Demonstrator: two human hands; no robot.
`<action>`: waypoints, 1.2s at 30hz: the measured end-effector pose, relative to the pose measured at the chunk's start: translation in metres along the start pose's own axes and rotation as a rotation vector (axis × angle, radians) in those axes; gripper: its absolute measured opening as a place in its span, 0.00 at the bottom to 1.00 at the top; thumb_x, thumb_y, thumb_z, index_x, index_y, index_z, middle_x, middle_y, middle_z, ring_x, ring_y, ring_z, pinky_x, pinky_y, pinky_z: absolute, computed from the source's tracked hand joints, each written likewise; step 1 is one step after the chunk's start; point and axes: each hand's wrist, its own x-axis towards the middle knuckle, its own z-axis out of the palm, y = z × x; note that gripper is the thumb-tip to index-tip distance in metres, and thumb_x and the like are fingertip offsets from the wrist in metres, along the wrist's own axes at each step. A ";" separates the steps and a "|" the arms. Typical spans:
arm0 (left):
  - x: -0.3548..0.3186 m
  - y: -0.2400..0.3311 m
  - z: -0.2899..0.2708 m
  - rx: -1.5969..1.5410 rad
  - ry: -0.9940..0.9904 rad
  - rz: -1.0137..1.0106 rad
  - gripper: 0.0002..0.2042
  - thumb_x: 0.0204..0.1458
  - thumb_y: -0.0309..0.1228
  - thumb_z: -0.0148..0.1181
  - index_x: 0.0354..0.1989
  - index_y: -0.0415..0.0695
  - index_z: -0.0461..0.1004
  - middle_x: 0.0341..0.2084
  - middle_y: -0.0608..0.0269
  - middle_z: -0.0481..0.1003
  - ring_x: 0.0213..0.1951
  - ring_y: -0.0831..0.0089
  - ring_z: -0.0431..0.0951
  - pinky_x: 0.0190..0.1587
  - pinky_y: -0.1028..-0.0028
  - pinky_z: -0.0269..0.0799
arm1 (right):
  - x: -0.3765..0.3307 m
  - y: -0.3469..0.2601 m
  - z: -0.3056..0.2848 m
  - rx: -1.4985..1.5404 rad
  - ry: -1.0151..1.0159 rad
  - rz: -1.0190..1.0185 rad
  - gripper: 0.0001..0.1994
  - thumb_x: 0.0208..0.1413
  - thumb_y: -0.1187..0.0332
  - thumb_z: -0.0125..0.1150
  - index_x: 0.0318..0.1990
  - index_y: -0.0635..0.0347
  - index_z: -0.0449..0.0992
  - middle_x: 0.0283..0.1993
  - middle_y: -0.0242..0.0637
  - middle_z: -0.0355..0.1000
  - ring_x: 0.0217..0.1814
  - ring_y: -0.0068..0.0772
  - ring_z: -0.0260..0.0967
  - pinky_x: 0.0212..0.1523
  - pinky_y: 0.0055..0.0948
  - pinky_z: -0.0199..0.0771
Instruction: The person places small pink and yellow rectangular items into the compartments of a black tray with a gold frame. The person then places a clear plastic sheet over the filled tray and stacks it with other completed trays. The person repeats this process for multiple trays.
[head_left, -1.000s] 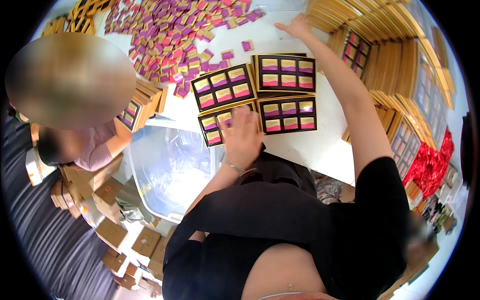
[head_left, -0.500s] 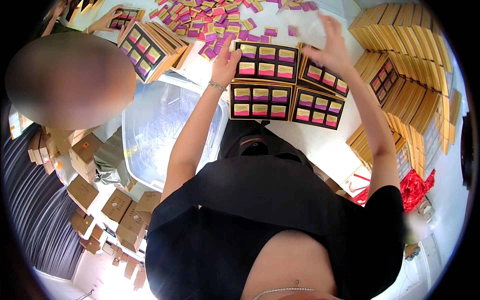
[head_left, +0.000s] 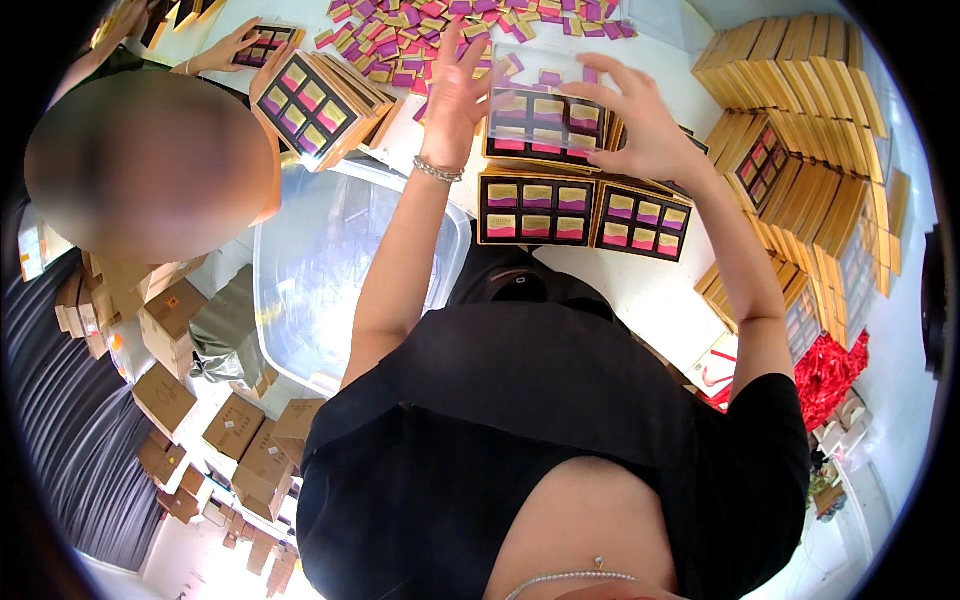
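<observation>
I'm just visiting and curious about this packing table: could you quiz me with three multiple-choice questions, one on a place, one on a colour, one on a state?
1. Where is the clear plastic lid?
A. between both hands
B. on the floor
C. in the tub

2. What colours are the small loose packets heaped on the white table?
A. green, white
B. pink, purple, gold
C. black

3. How is the left hand?
A. fisted
B. fingers spread at the lid's edge
C. flat on the table

A: left and right hand flank it.
B: the heap shows them.
B: fingers splay upward.
</observation>
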 end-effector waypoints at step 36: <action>-0.019 -0.062 -0.045 1.166 -0.165 0.105 0.46 0.40 0.41 0.74 0.70 0.57 0.55 0.72 0.52 0.44 0.72 0.55 0.44 0.69 0.55 0.46 | -0.117 -0.015 0.025 0.686 0.384 0.500 0.08 0.51 0.68 0.63 0.29 0.63 0.72 0.35 0.33 0.66 0.42 0.29 0.68 0.45 0.29 0.69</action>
